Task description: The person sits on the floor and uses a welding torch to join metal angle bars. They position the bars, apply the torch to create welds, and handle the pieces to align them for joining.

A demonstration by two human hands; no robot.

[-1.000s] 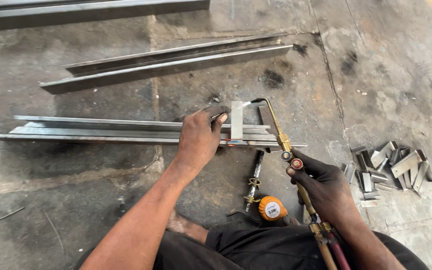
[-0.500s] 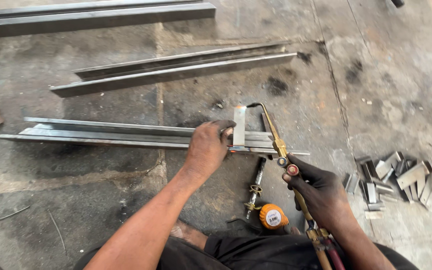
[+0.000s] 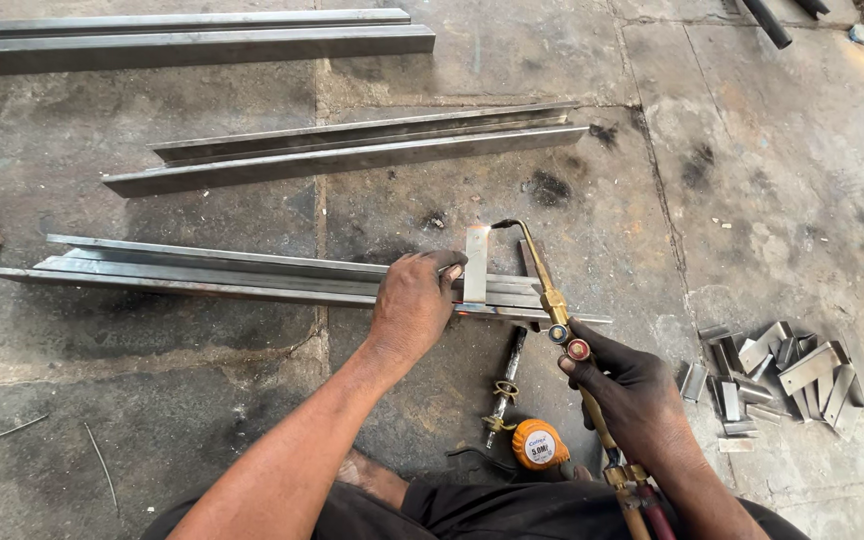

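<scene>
My left hand [image 3: 414, 302] rests on a bundle of long steel angle bars [image 3: 202, 272] lying across the concrete floor, its fingers pinching a small flat steel strip [image 3: 476, 262] that stands upright on the bars. My right hand [image 3: 624, 392], in a dark glove, grips a brass gas torch [image 3: 542, 280]. The torch's curved tip reaches the top of the strip, where a small bright flame shows. Hoses leave the torch handle at the bottom edge.
More long steel bars [image 3: 352, 150] lie farther away, another pair [image 3: 182, 38] along the top. A pile of several short steel pieces [image 3: 782, 380] lies at the right. An orange tape measure [image 3: 540, 444] and a metal rod tool [image 3: 504, 385] lie near my knees.
My view has shifted slightly. My left hand stays on the upright strip, and the torch tip remains at the strip's top.
</scene>
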